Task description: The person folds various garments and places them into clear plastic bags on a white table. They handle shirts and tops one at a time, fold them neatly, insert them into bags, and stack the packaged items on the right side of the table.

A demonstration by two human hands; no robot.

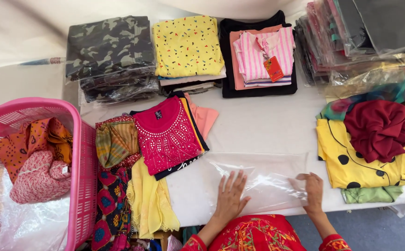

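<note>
Both hands (230,197) (312,190) press flat on a clear plastic bag (263,179).

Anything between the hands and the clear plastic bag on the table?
Nothing visible. The left hand lies flat on the clear plastic bag, and the right hand touches its right edge. The pink folded top lies apart to the left, the yellow dotted garment to the right.
</note>
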